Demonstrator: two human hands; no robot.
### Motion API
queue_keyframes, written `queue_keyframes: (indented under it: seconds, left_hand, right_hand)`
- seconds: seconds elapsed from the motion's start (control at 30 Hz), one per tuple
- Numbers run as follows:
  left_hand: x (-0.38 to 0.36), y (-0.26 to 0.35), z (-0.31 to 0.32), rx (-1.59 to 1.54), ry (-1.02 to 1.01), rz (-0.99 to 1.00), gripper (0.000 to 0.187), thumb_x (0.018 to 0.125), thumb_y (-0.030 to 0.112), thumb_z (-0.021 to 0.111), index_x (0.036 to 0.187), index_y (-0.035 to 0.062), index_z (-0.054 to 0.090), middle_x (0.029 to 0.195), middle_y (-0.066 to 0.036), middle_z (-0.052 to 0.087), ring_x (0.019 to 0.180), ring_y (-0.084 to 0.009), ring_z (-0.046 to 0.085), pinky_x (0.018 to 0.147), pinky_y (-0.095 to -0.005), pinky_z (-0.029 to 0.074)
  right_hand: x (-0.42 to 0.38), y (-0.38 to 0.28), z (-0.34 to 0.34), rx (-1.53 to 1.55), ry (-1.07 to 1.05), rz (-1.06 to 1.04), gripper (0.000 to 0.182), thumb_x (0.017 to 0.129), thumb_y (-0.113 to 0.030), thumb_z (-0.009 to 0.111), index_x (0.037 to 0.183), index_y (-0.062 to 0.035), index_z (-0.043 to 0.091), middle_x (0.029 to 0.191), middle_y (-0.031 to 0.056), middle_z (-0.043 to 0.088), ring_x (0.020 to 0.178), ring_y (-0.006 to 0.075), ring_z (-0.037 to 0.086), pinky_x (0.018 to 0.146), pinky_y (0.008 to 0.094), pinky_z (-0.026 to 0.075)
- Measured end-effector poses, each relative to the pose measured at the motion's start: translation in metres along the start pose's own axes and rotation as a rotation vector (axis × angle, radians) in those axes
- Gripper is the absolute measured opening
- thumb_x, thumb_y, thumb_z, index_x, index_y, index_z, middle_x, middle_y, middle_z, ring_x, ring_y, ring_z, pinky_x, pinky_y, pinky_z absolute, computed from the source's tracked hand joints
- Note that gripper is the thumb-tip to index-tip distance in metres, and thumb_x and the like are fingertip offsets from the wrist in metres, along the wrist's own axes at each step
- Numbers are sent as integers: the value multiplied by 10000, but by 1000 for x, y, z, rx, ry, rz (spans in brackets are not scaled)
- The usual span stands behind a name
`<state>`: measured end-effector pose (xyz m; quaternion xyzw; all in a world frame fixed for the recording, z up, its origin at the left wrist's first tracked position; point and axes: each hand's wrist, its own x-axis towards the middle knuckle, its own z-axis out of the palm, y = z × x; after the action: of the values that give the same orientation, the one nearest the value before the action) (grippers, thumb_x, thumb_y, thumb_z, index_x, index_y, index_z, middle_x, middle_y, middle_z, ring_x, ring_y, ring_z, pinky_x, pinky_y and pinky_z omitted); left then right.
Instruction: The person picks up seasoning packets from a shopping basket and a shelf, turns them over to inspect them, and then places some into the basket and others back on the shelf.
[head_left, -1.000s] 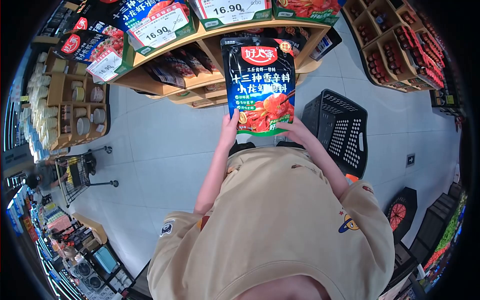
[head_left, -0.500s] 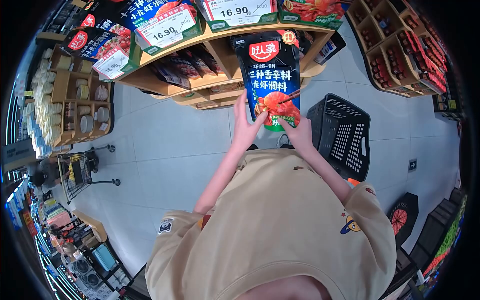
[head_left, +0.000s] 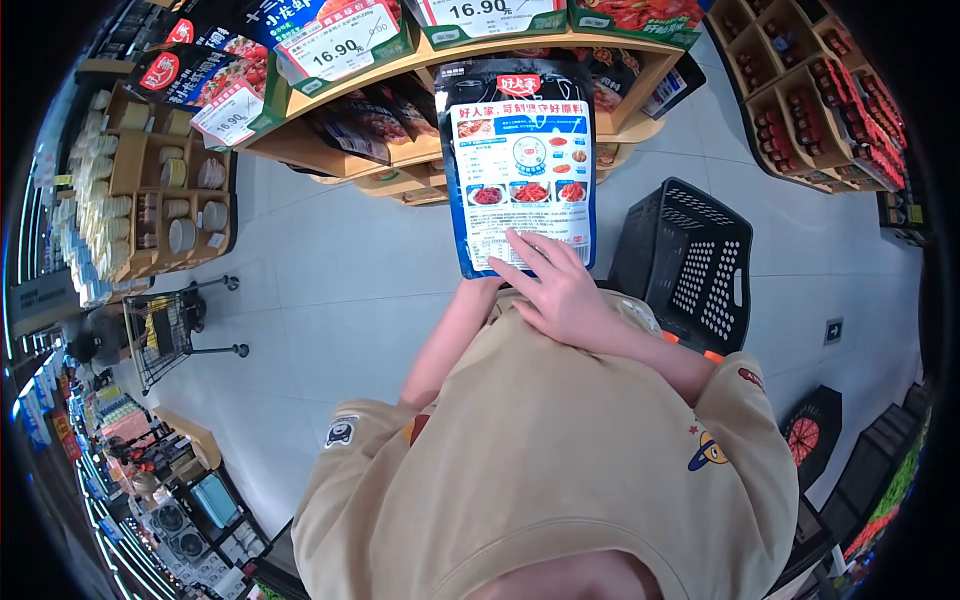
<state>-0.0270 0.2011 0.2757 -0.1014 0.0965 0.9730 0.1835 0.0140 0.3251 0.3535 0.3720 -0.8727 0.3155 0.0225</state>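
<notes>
A crayfish seasoning pouch (head_left: 520, 150) stands upright in front of me, its white printed back with text and small food photos facing me. My left hand (head_left: 482, 288) supports it at the lower left corner, with its fingers hidden behind the pouch. Across the lower front lies my right hand (head_left: 560, 295), fingers stretched out and apart, touching the printed text. Beyond the pouch, a wooden display shelf (head_left: 420, 75) carries more seasoning pouches and price cards (head_left: 340, 45) reading 16.90.
A black shopping basket (head_left: 690, 270) is on the floor at my right. A shopping cart (head_left: 165, 335) stands to the left, near a wooden rack (head_left: 140, 150) of stacked round goods. Another wooden rack (head_left: 790, 110) with red jars is at the upper right.
The pouch has turned from its blue front to its white back. My right hand has moved from its lower edge onto its face; my left hand has gone behind it.
</notes>
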Motion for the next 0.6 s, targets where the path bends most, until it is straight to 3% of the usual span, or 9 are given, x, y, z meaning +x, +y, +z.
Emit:
queue_keyframes:
  seconds: [0.07, 0.13, 0.27, 0.33, 0.47, 0.6]
  left_hand:
    - [-1, 2, -4, -31, -24, 20, 573, 839, 437, 302, 1253, 42, 257, 1232, -170, 350, 1074, -335, 399, 863, -459, 360]
    - [-1, 4, -7, -52, -47, 43, 573, 839, 437, 303, 1253, 43, 257, 1233, -169, 349, 1076, -334, 398, 863, -460, 360]
    - [-3, 6, -17, -99, -77, 76, 574, 838, 439, 304, 1254, 46, 258, 1235, -167, 348, 1079, -334, 395, 864, -460, 359]
    - [-3, 9, -19, -116, -90, 88, 574, 838, 440, 304, 1254, 47, 259, 1236, -165, 348, 1081, -333, 393, 864, -461, 358]
    - [-5, 11, -24, -141, -109, 101, 575, 837, 442, 305, 1255, 50, 260, 1238, -163, 347, 1085, -332, 391, 864, -461, 357]
    - [-6, 12, -28, -165, -119, 112, 575, 836, 444, 306, 1255, 53, 262, 1240, -161, 346, 1089, -331, 388, 865, -462, 356]
  right_hand:
    - [-2, 1, -1, 31, -15, -24, 446, 633, -119, 599, 1068, -84, 509, 1130, 136, 448, 1070, 290, 385, 859, 395, 337]
    - [-4, 5, -1, 179, -24, -198, 337, 639, -88, 586, 974, -71, 556, 1088, 95, 490, 1054, 256, 417, 857, 380, 351]
    - [-14, 17, 7, 355, -81, -237, 230, 647, -51, 568, 876, -53, 580, 991, 62, 547, 977, 213, 486, 819, 343, 394]
    - [-9, 26, -3, 314, 144, -218, 185, 643, -20, 564, 826, -43, 582, 876, 53, 581, 855, 198, 549, 745, 308, 436]
    - [-8, 61, -19, 282, 463, 97, 130, 663, 24, 543, 780, -13, 587, 768, 90, 596, 750, 224, 575, 695, 300, 443]
    - [-46, 143, 13, 342, 555, 538, 115, 764, -43, 484, 829, 1, 568, 761, 111, 594, 727, 214, 578, 672, 254, 428]
